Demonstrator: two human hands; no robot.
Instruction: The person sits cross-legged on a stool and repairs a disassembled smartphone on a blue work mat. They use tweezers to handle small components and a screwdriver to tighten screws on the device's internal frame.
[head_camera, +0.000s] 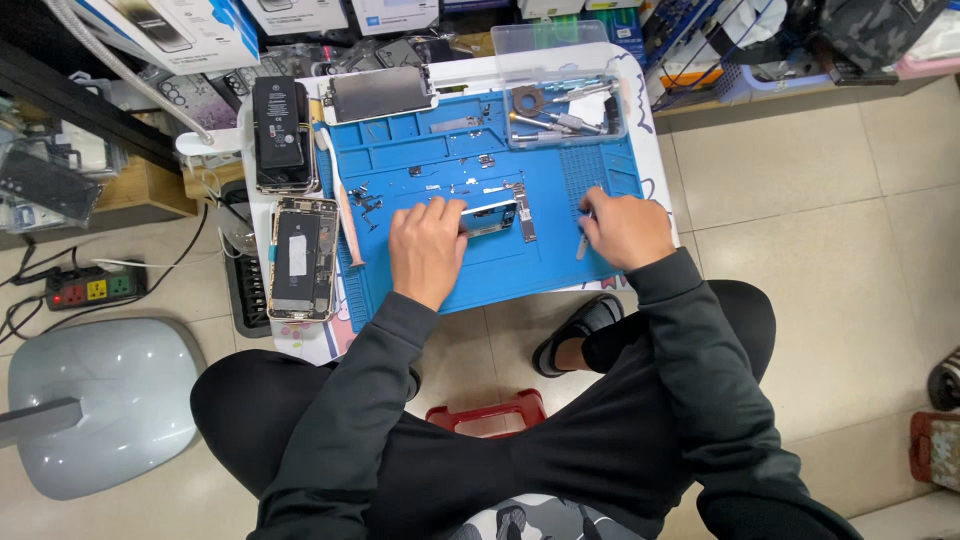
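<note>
Currently left hand (428, 247) is pressing down on a small metal phone part (490, 217), fingers curled over its near end, on the blue mat (480, 265). Right hand (625, 228) is sitting well apart to the right, closed around a thin tool (581, 244). Left of the left hand, an opened phone (302, 258) is lying on the desk (300, 345), a black phone (281, 135) beyond it. Clear parts tray (562, 100) is sitting beyond the right hand.
</note>
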